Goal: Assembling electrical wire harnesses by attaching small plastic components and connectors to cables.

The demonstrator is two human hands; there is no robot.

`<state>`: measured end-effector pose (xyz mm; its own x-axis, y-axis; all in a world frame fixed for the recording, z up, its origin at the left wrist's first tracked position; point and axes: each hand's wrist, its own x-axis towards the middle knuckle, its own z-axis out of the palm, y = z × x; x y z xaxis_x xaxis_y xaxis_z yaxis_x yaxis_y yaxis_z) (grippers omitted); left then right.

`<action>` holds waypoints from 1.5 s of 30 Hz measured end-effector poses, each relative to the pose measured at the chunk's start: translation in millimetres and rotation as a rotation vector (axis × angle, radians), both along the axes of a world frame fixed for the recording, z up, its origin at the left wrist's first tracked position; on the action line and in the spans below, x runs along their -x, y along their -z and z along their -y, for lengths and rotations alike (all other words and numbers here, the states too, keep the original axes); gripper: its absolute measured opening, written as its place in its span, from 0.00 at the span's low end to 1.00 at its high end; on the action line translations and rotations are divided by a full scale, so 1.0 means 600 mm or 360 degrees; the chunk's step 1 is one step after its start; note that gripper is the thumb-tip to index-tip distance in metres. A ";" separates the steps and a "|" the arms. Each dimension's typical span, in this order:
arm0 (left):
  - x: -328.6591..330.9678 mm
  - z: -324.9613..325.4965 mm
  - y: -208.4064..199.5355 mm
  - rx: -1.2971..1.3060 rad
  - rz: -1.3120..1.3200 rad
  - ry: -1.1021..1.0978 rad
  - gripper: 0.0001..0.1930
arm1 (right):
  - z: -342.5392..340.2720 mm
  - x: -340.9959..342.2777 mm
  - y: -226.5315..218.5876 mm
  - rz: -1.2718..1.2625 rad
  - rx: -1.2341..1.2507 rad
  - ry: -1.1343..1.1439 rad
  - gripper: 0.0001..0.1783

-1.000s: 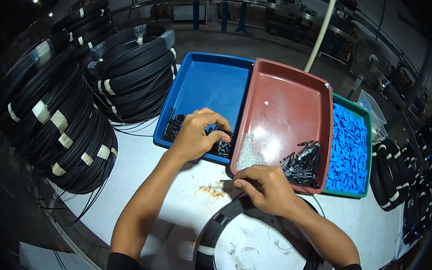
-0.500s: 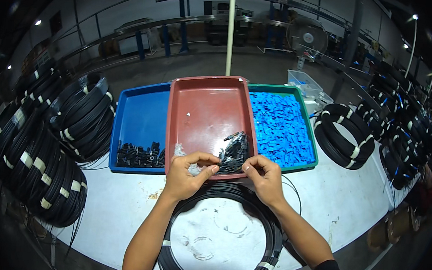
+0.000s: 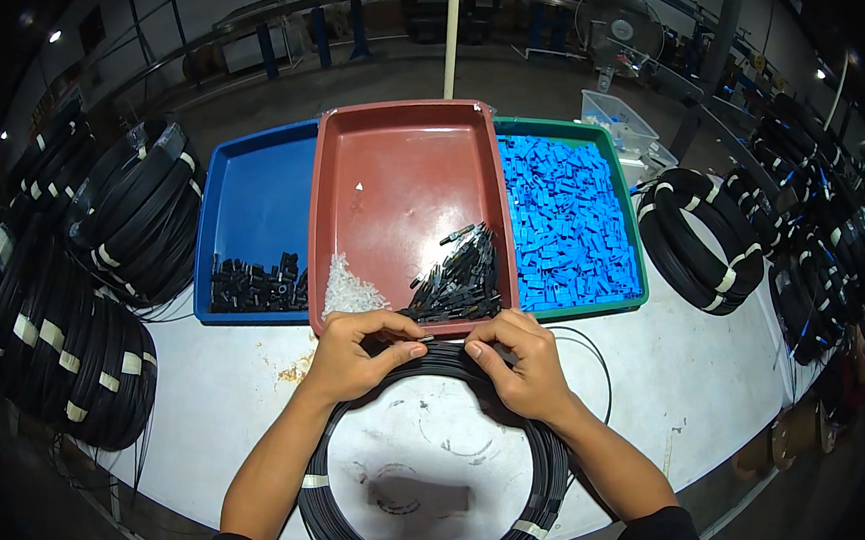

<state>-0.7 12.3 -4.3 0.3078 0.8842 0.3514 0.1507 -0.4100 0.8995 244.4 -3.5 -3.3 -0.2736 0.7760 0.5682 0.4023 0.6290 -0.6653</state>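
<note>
My left hand (image 3: pixel 358 363) is closed in a pinch at the front edge of the red tray (image 3: pixel 398 182). A tiny greyish tip shows by its thumb; what it belongs to is too small to name. Close by on the right, my right hand (image 3: pixel 521 369) also pinches thumb to forefinger, and anything between them is hidden. Both hands hover over the far side of a coil of black cable (image 3: pixel 321 503), tied with pale tape. Inside the red tray lie a heap of slim black connector-like parts (image 3: pixel 462 282) and a pile of small clear pieces (image 3: pixel 349 286).
A blue tray (image 3: pixel 257 193) with chunky black parts stands left, a green tray (image 3: pixel 628 234) full of blue clips (image 3: pixel 566 224) right. Stacked cable coils (image 3: pixel 65 355) crowd the left; another coil (image 3: pixel 700 244) lies right. A clear plastic box (image 3: pixel 618 122) sits behind. A pole (image 3: pixel 452 41) rises behind the trays.
The view has tipped downward, so the trays sit higher in the picture. My hands have drawn back from over the red tray's parts to its front edge, uncovering the clear pieces.
</note>
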 end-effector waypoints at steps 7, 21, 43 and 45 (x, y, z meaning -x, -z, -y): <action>0.002 0.002 -0.014 -0.0198 -0.0189 0.0021 0.08 | -0.002 0.006 0.000 -0.0014 0.0022 0.0002 0.04; -0.002 0.002 -0.009 -0.0553 -0.0393 0.0072 0.08 | 0.001 0.005 0.004 0.0131 -0.0178 -0.0045 0.04; -0.020 0.017 -0.016 -0.0853 -0.0462 0.0123 0.03 | 0.012 0.009 0.009 0.0265 -0.0382 -0.0326 0.13; -0.018 0.016 -0.016 -0.0831 -0.0434 0.0131 0.03 | 0.011 0.008 0.008 0.0243 -0.0414 -0.0329 0.13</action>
